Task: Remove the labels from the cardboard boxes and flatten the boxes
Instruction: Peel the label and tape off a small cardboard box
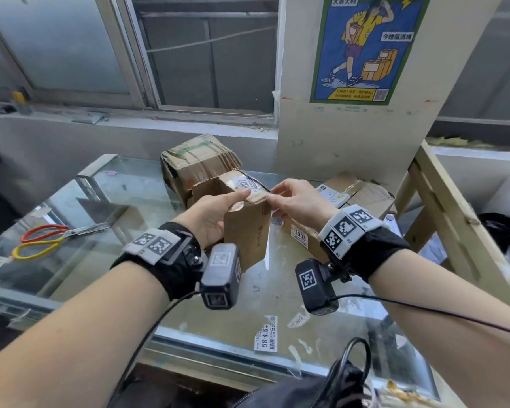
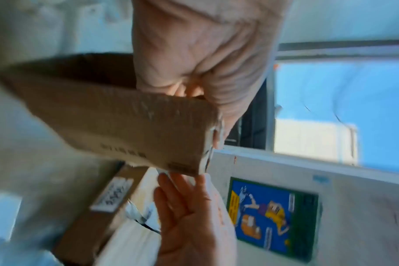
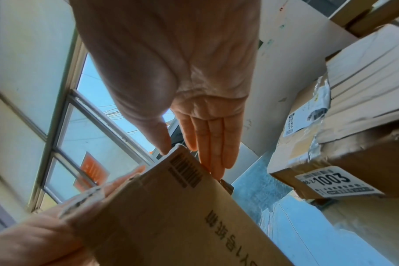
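Observation:
A small brown cardboard box [image 1: 248, 231] stands upright above the glass table, gripped by my left hand [image 1: 227, 210] with the thumb along its top edge. A white label [image 1: 243, 184] marked 1007 is stuck across the box's top. My right hand [image 1: 274, 197] pinches the label's near corner at the box's top right edge. In the right wrist view the thumb and fingers [image 3: 207, 144] meet at that corner of the box [image 3: 171, 216]. The left wrist view shows the box [image 2: 116, 122] blurred under my left palm.
A box labelled 1003 [image 1: 304, 237] lies right of the held one. A crumpled box [image 1: 198, 163] sits behind. Red and yellow scissors [image 1: 42, 240] lie at the left. Peeled labels [image 1: 265, 337] lie on the glass table [image 1: 130, 207]. A wooden frame [image 1: 442, 207] stands at the right.

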The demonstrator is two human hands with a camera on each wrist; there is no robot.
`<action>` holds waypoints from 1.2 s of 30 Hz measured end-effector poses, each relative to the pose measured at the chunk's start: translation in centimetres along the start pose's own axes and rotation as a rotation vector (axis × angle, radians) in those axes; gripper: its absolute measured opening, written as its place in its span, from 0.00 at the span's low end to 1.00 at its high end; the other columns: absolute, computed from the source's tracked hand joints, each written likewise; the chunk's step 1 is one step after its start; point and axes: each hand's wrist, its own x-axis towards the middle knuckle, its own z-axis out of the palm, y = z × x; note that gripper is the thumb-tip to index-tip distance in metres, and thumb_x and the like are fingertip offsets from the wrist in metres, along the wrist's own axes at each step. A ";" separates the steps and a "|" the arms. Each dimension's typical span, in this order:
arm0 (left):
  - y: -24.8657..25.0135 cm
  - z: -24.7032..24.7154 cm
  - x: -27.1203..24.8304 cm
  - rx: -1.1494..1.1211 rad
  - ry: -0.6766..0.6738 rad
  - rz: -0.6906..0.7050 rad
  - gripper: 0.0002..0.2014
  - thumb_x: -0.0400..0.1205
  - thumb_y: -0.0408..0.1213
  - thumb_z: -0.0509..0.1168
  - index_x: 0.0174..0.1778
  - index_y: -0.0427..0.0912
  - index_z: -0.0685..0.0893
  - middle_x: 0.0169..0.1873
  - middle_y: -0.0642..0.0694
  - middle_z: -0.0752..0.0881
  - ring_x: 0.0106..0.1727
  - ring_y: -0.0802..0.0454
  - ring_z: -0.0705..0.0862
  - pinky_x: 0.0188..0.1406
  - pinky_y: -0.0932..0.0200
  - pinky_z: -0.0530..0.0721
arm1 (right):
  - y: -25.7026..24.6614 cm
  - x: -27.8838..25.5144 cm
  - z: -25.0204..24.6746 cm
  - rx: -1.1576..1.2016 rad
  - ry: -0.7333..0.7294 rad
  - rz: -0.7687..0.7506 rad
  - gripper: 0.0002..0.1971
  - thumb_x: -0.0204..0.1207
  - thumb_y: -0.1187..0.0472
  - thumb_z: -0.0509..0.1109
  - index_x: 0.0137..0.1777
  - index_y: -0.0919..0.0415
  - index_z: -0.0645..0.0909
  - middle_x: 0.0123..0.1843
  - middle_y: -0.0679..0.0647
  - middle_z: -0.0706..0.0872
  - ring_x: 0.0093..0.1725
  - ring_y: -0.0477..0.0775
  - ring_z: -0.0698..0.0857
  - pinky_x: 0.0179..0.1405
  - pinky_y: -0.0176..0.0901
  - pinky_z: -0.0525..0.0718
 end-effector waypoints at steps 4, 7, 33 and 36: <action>-0.1 -0.3 -0.6 0.004 -0.118 -0.105 0.17 0.71 0.36 0.76 0.53 0.32 0.85 0.35 0.36 0.90 0.28 0.46 0.88 0.24 0.54 0.88 | 0.0 0.0 -0.4 0.028 0.056 0.058 0.04 0.81 0.63 0.63 0.50 0.65 0.74 0.49 0.66 0.88 0.45 0.64 0.88 0.45 0.55 0.86; 0.4 -0.3 -1.1 0.175 -0.236 -0.013 0.17 0.66 0.32 0.76 0.49 0.33 0.83 0.39 0.37 0.90 0.33 0.48 0.89 0.36 0.53 0.89 | 0.1 0.1 -0.8 0.013 0.104 0.017 0.17 0.79 0.68 0.61 0.67 0.64 0.70 0.60 0.60 0.81 0.58 0.58 0.82 0.54 0.50 0.83; 2.2 -2.2 -0.5 0.322 -0.259 0.045 0.12 0.68 0.29 0.74 0.46 0.36 0.85 0.43 0.36 0.89 0.34 0.48 0.89 0.31 0.57 0.89 | -0.2 0.2 -0.8 -0.173 -0.079 -0.016 0.14 0.83 0.59 0.62 0.57 0.69 0.82 0.48 0.59 0.84 0.46 0.53 0.80 0.49 0.50 0.81; 3.0 -1.1 0.0 0.677 0.007 0.228 0.20 0.68 0.35 0.81 0.55 0.39 0.86 0.52 0.41 0.88 0.45 0.51 0.86 0.37 0.60 0.86 | 0.1 0.7 -0.5 -0.149 -0.039 0.046 0.13 0.84 0.59 0.60 0.57 0.66 0.82 0.44 0.55 0.81 0.41 0.51 0.78 0.35 0.39 0.75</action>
